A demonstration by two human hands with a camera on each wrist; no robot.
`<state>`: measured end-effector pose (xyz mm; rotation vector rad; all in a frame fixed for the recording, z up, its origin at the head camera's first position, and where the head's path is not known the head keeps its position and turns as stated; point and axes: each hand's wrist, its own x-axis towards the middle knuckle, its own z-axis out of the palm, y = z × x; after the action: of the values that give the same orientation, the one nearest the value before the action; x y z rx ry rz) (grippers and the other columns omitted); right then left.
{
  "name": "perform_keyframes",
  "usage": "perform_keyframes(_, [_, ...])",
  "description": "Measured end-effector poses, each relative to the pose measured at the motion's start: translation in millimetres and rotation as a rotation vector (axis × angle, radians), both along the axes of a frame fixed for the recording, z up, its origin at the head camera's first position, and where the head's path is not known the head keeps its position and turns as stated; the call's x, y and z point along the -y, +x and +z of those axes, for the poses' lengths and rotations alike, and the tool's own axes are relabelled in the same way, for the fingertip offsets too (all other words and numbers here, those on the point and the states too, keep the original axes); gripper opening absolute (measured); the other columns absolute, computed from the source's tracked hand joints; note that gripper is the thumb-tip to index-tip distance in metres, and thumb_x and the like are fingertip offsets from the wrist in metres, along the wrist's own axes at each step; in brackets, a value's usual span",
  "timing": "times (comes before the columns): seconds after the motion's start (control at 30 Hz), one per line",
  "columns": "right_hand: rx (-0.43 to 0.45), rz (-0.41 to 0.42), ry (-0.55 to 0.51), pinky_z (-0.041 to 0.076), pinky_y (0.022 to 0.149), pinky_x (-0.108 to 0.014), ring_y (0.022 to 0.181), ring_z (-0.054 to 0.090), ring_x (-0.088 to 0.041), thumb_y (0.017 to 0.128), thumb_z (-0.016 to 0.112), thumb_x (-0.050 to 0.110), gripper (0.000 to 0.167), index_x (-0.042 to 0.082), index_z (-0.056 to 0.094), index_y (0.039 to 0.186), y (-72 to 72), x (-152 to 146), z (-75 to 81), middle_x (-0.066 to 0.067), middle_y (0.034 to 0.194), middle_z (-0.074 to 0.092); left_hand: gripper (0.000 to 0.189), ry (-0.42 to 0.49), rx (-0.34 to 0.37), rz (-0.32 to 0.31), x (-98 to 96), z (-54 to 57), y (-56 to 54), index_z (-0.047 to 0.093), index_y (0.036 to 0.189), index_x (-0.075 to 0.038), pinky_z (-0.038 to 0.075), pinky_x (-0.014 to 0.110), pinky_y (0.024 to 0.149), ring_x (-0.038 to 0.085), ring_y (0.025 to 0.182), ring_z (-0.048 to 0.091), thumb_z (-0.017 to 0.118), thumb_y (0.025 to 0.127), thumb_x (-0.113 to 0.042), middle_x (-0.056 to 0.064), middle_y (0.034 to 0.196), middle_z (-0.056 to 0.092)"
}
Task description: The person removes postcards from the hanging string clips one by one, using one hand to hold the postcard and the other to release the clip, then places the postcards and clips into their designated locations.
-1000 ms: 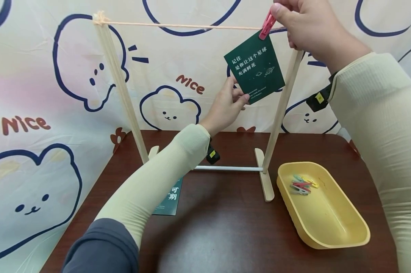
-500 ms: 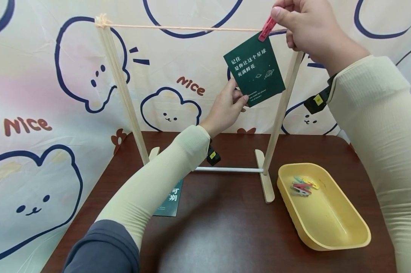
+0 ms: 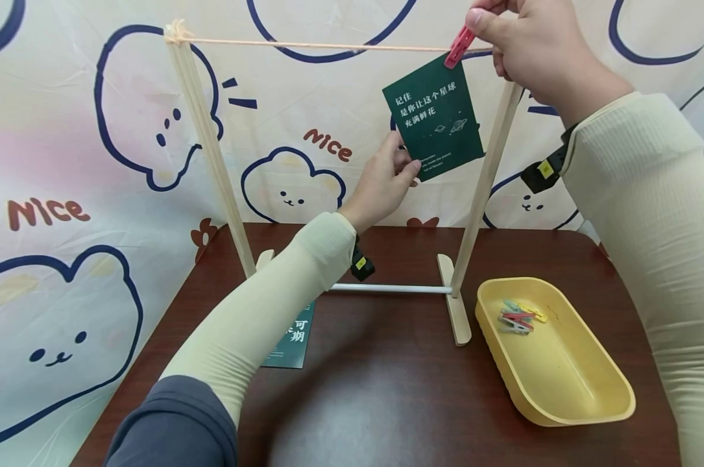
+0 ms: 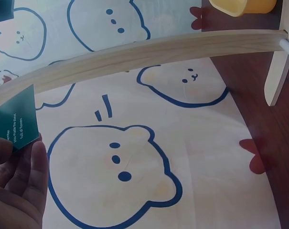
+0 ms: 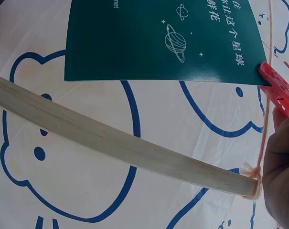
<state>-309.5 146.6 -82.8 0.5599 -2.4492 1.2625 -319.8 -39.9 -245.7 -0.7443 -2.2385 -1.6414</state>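
A dark green card with white writing and a ringed planet hangs tilted under the stretched cord. My right hand pinches a pink-red clothespin between thumb and fingers. The clothespin's tip lies over the card's top corner at the cord; the right wrist view shows the same clothespin beside that corner. Lower down, my left hand holds the card's bottom left corner. In the left wrist view the thumb lies on the card's printed face, fingers behind it.
A wooden frame, its left post and right post upright, carries the cord. On the table stands a yellow basin with several clothespins. Another green card lies partly hidden under my left forearm.
The card's lower edge has swung slightly left, together with my left hand. My right hand and the clothespin stay nearly in place.
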Motion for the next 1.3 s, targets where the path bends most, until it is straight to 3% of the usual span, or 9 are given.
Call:
perform_keyframes(0.13, [-0.006, -0.006, 0.004, 0.045, 0.057, -0.015, 0.063, 0.046, -0.016, 0.085, 0.057, 0.048, 0.05, 0.023, 0.059, 0.129, -1.7, -0.6, 0.4, -0.003, 0.115, 0.047, 0.04, -0.003, 0.0, 0.007, 2.7, -0.3, -0.5, 0.039, 0.136, -0.014, 0.052, 0.023, 0.08, 0.012, 0.092, 0.064, 0.054, 0.1, -0.008, 0.001, 0.11, 0.069])
perform_keyframes(0.4, [-0.016, -0.071, 0.071, 0.045, 0.053, -0.018, 0.063, 0.047, -0.016, 0.084, 0.053, 0.055, 0.054, 0.026, 0.059, 0.128, -2.0, -2.2, 3.5, -0.009, 0.092, 0.05, 0.033, -0.02, -0.028, 0.018, 7.2, -1.5, -0.7, 0.041, 0.13, -0.011, 0.052, 0.023, 0.08, 0.012, 0.086, 0.064, 0.054, 0.1, -0.008, 0.001, 0.101, 0.07])
perform_keyframes(0.6, [0.003, -0.107, 0.092, 0.046, 0.055, -0.018, 0.068, 0.045, -0.016, 0.083, 0.051, 0.059, 0.057, 0.025, 0.06, 0.129, 0.7, -4.3, 6.0, -0.009, 0.085, 0.052, 0.033, -0.024, -0.038, 0.021, 8.6, -1.1, -0.8, 0.04, 0.131, -0.012, 0.052, 0.022, 0.08, 0.012, 0.086, 0.064, 0.053, 0.1, -0.008, 0.001, 0.1, 0.07])
perform_keyframes(0.83, [0.024, -0.125, 0.082, 0.046, 0.067, -0.014, 0.072, 0.044, -0.013, 0.086, 0.049, 0.057, 0.059, 0.026, 0.057, 0.135, 1.3, -6.5, 8.3, -0.006, 0.089, 0.051, 0.034, -0.026, -0.035, 0.023, 10.0, 0.8, 0.8, 0.04, 0.132, -0.012, 0.051, 0.023, 0.081, 0.013, 0.086, 0.064, 0.053, 0.1, -0.009, 0.001, 0.101, 0.07])
perform_keyframes(1.3, [-0.001, -0.091, -0.001, 0.047, 0.07, -0.012, 0.073, 0.045, -0.012, 0.084, 0.053, 0.055, 0.059, 0.025, 0.056, 0.135, -0.5, -12.8, 5.8, -0.006, 0.093, 0.049, 0.038, -0.022, -0.006, 0.022, 14.2, 2.1, 2.3, 0.04, 0.135, -0.016, 0.051, 0.025, 0.083, 0.013, 0.09, 0.063, 0.054, 0.1, -0.011, -0.001, 0.108, 0.069])
